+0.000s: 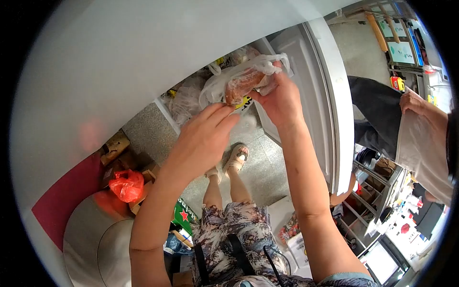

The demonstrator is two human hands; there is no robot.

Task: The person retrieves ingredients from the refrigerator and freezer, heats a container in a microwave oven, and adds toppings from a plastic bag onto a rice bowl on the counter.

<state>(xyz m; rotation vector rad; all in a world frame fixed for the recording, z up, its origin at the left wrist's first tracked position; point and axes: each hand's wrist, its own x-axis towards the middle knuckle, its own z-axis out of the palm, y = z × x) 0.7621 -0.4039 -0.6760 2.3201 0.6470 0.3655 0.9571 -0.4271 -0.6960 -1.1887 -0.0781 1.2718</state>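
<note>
A clear plastic bag (pixel 215 88) with a reddish-brown, frosted piece of food (pixel 243 87), perhaps meat, is held up in front of the open freezer compartment. My right hand (pixel 281 98) grips the bag's right side, with thumb and fingers closed on the plastic. At the lower left end of the food, my left hand (pixel 203 136) has its fingers bent together against the bag; its fingertips are partly hidden. A yellow label with dark letters (pixel 245 103) shows just below the food, between both hands.
Other plastic bags (pixel 184 103) fill the freezer drawer behind. The white freezer door (pixel 330 110) stands open on the right. Beyond it, another person's hand (pixel 413 103) holds light cloth. Boxes, a red plastic bag (pixel 127 185) and a green Heineken carton (pixel 183 215) stand at lower left.
</note>
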